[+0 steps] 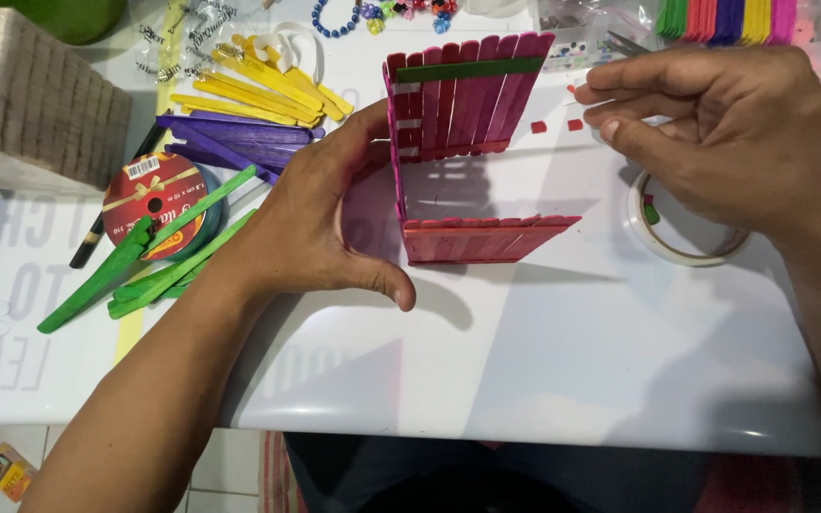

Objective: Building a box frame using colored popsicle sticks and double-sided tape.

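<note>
A three-sided box of pink and red craft sticks (463, 104) stands on the white table (525, 361), with a green stick across the top of its far wall. My left hand (320, 214) cups the box's left wall, thumb curled toward the near wall. My right hand (715, 128) hovers at the right of the box, fingers bent and pinched on something small near the far wall's right edge; what it is I cannot make out.
Loose green sticks (144, 261), purple sticks (230, 138) and yellow sticks (258, 85) lie at the left, with a ribbon spool (149, 195). A tape roll (681, 233) sits under my right wrist. A stack of plain wooden sticks (30, 95) stands far left. Beads and coloured sticks line the far edge.
</note>
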